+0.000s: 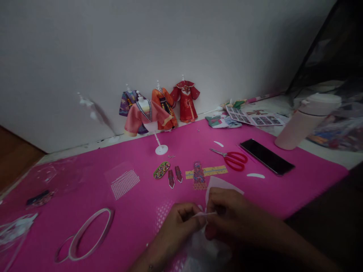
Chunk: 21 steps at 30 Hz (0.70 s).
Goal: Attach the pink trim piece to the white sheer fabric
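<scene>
My left hand (181, 224) and my right hand (227, 211) meet near the front edge of the pink mat, both with fingers pinched on a piece of thin white fabric (222, 184). Part of the fabric spreads out behind my right hand, and more pale, sheer material hangs below the two hands. Just beyond them lie a yellow patterned strip (217, 170) with a patterned panel (199, 175) across it. Two small dark red pointed pieces (175, 177) are to the left of these, beside an oval dish of colourful beads (161, 170).
Red-handled scissors (235, 160), a phone (266, 156) and a pale bottle (309, 121) stand or lie at right. A doll stand wears a pink robe (144, 117), with other dressed forms behind. Tape rolls (90, 234) and a sheet of gems (125, 184) lie left.
</scene>
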Tool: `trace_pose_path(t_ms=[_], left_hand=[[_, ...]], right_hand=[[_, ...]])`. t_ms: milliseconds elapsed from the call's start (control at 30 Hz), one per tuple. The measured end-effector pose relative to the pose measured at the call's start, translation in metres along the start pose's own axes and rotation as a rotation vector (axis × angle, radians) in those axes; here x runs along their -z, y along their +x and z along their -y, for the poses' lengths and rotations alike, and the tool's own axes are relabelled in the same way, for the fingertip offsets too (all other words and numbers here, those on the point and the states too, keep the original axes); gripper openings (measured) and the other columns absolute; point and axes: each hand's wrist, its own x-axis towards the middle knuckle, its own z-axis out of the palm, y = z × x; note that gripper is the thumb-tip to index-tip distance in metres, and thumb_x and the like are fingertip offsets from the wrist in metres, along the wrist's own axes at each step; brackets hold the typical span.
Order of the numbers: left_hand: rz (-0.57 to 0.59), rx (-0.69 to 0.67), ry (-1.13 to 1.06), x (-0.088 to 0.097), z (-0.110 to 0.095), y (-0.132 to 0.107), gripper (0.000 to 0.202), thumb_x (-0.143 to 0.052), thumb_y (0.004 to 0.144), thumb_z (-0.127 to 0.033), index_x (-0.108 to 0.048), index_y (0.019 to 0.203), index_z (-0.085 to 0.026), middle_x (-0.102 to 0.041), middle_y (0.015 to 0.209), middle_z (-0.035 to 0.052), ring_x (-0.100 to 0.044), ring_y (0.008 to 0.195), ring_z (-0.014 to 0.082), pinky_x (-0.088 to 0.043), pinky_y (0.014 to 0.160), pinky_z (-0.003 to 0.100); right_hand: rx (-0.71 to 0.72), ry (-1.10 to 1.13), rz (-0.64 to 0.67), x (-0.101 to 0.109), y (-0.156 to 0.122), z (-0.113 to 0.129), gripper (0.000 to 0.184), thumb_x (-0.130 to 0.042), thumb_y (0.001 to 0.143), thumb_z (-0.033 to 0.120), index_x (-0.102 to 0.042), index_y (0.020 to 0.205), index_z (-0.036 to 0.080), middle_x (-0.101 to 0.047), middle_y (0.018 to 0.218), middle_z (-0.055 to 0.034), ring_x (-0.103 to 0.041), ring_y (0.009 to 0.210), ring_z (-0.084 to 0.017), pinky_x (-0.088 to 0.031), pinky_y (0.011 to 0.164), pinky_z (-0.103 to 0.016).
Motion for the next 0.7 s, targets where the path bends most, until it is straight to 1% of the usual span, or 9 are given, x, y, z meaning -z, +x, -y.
trace_pose_path(t_ms=[100, 167, 233, 300, 367, 467, 567, 633, 700], left_hand=[[0.002, 0.01, -0.011, 0.002, 0.001, 0.0, 0.032, -0.078, 0.062, -0.044, -0.061, 0.062, -0.017, -0.054, 0.054, -0.0048, -0.043, 0.047, 0.0076, -0.029, 0.048, 0.021], [0.006, 0.014, -0.004, 0.004, 0.001, 0.001, 0.033, -0.079, 0.062, -0.043, -0.06, 0.061, -0.017, -0.054, 0.052, -0.005, -0.042, 0.046, 0.0069, -0.029, 0.047, 0.021], [0.008, 0.011, 0.002, 0.005, 0.001, 0.002, 0.033, -0.079, 0.063, -0.043, -0.06, 0.061, -0.016, -0.054, 0.052, -0.0051, -0.041, 0.046, 0.0066, -0.028, 0.047, 0.02], [0.012, 0.004, 0.003, 0.006, 0.002, 0.003, 0.033, -0.079, 0.064, -0.043, -0.06, 0.061, -0.016, -0.054, 0.053, -0.0049, -0.042, 0.047, 0.0067, -0.028, 0.047, 0.02], [0.017, -0.003, 0.003, 0.006, 0.002, 0.003, 0.032, -0.079, 0.063, -0.043, -0.06, 0.061, -0.017, -0.054, 0.052, -0.0051, -0.041, 0.047, 0.0068, -0.028, 0.047, 0.02], [0.02, -0.01, 0.009, 0.005, 0.001, 0.003, 0.032, -0.08, 0.062, -0.042, -0.059, 0.06, -0.017, -0.053, 0.052, -0.0053, -0.042, 0.047, 0.0069, -0.029, 0.048, 0.021], [0.023, -0.013, 0.019, 0.004, -0.001, 0.001, 0.033, -0.08, 0.063, -0.043, -0.061, 0.06, -0.017, -0.055, 0.054, -0.0044, -0.044, 0.049, 0.0074, -0.03, 0.049, 0.021], [0.026, -0.017, 0.028, 0.003, -0.003, 0.0, 0.033, -0.08, 0.064, -0.043, -0.061, 0.06, -0.016, -0.054, 0.055, -0.0044, -0.044, 0.05, 0.0074, -0.029, 0.049, 0.021], [0.032, -0.017, 0.039, 0.002, -0.006, -0.001, 0.033, -0.081, 0.064, -0.042, -0.062, 0.06, -0.016, -0.054, 0.055, -0.0045, -0.043, 0.05, 0.0073, -0.029, 0.05, 0.021]], right_hand=[[0.015, -0.019, -0.013, 0.001, 0.0, 0.0, 0.016, -0.066, 0.084, 0.024, -0.06, 0.071, 0.019, -0.061, 0.075, 0.0025, -0.056, 0.067, -0.011, -0.038, 0.057, -0.022], [-0.011, -0.015, -0.008, 0.002, 0.0, 0.001, 0.017, -0.066, 0.085, 0.027, -0.06, 0.071, 0.019, -0.06, 0.073, 0.0024, -0.053, 0.065, -0.011, -0.038, 0.056, -0.022], [-0.041, 0.011, -0.005, 0.004, 0.001, 0.003, 0.012, -0.067, 0.084, 0.028, -0.062, 0.076, 0.02, -0.059, 0.072, 0.0026, -0.052, 0.063, -0.011, -0.037, 0.054, -0.022], [-0.03, 0.036, -0.03, 0.007, 0.001, 0.005, 0.007, -0.069, 0.081, 0.024, -0.063, 0.082, 0.02, -0.058, 0.073, 0.0031, -0.051, 0.063, -0.011, -0.036, 0.053, -0.022], [0.006, 0.036, -0.078, 0.009, 0.001, 0.007, 0.01, -0.07, 0.078, 0.02, -0.063, 0.085, 0.02, -0.057, 0.075, 0.0034, -0.049, 0.063, -0.011, -0.037, 0.054, -0.022], [0.004, 0.007, -0.111, 0.011, -0.001, 0.007, 0.01, -0.07, 0.077, 0.019, -0.063, 0.084, 0.021, -0.057, 0.077, 0.0033, -0.047, 0.062, -0.01, -0.036, 0.055, -0.022], [-0.022, -0.004, -0.076, 0.008, -0.001, 0.007, 0.009, -0.072, 0.079, 0.025, -0.066, 0.084, 0.021, -0.059, 0.079, 0.0021, -0.05, 0.064, -0.01, -0.037, 0.056, -0.023], [-0.03, -0.013, -0.057, 0.006, -0.001, 0.007, 0.014, -0.073, 0.08, 0.031, -0.066, 0.078, 0.019, -0.059, 0.079, 0.0009, -0.052, 0.065, -0.011, -0.037, 0.056, -0.023], [-0.032, -0.031, -0.042, 0.004, 0.0, 0.006, 0.02, -0.072, 0.081, 0.033, -0.064, 0.071, 0.018, -0.058, 0.077, 0.0004, -0.052, 0.064, -0.011, -0.037, 0.054, -0.023]])
